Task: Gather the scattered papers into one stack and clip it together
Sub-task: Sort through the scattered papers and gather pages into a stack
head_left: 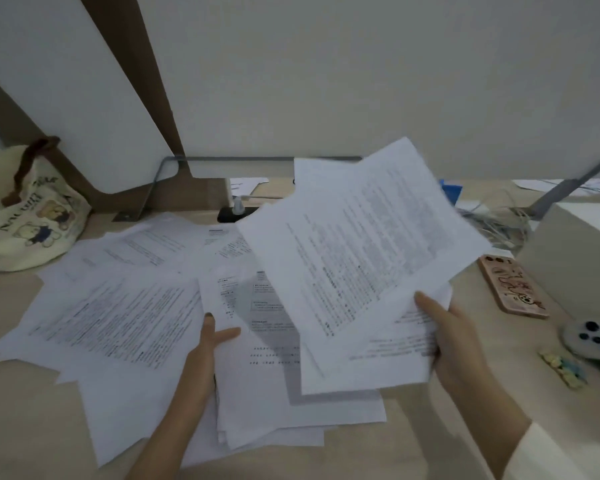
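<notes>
Dim, flat indoor light is falling evenly. The lifted papers (368, 251) are casting a soft grey shadow just beneath themselves and blurring slightly. Straight lines are bending towards the edges.

White papers (125, 327) with black printed lines, spread over a pale beige desk (25, 427). Cream tote bag (25, 216) with brown handles and cartoon bears. Pink phone case (513, 285) with a drawn figure; blue scrap (451, 191) behind.

A tote bag (25, 216) sits left; a pink phone (513, 286) lies right.
</notes>
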The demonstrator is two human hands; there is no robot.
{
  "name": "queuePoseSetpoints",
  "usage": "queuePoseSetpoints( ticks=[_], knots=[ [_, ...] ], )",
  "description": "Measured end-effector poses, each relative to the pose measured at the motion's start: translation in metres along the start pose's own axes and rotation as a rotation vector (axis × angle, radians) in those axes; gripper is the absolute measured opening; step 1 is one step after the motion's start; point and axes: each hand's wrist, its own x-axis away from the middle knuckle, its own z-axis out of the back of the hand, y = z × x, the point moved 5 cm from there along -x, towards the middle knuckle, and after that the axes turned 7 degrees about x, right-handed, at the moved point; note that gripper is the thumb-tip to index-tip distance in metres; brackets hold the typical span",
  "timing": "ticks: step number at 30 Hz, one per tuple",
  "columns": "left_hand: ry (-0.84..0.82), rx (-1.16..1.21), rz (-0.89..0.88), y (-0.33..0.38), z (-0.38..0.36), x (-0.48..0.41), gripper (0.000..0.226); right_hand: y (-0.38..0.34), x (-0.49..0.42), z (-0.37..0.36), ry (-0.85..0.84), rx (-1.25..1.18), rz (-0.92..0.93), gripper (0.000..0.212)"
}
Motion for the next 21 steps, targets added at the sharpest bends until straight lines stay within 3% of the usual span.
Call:
queuePoseSetpoints(
  ticks=[6, 7, 11, 21],
  knots=[
    [0.025, -0.066, 0.053, -0.010, 0.007, -0.009, 0.079, 0.062, 0.018, -0.028, -0.036, 0.175, -0.155, 0.024],
    [0.011, -0.080, 0.048, -0.012, 0.008, -0.008, 0.076, 0.066, 0.019, -0.032, -0.079, 0.204, -0.174, 0.024],
    [-0.081, -0.117, -0.038, -0.018, 0.012, -0.006, 0.023, 0.063, 0.018, -0.035, -0.232, 0.433, -0.190, 0.019],
    [0.010, -0.105, -0.074, -0.015, 0.015, -0.008, 0.018, 0.043, -0.005, 0.025, -0.056, 0.676, -0.110, 0.020]
  ],
)
